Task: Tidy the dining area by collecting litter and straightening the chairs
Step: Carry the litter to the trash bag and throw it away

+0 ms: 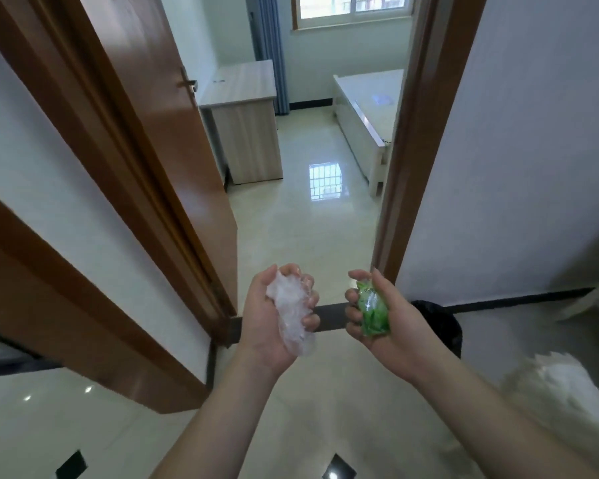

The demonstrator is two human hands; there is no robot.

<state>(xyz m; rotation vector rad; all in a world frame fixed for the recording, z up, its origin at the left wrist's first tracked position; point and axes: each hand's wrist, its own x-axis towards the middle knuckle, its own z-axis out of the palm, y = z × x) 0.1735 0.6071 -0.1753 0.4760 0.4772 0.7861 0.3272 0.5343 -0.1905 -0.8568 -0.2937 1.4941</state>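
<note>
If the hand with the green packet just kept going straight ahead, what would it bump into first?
Probably the brown wooden door frame. The right hand, gripping the crumpled green plastic packet, points forward just beside that frame's foot. Depth is unclear, so it might instead slip past over the glossy tiled floor.

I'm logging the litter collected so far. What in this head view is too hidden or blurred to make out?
- Black bin: mostly hidden behind the right hand; contents unseen.
- Green packet: print too small to read.
- Clear plastic wad in left hand: crumpled, type unclear.
- White blur, right edge: unidentifiable.
</note>
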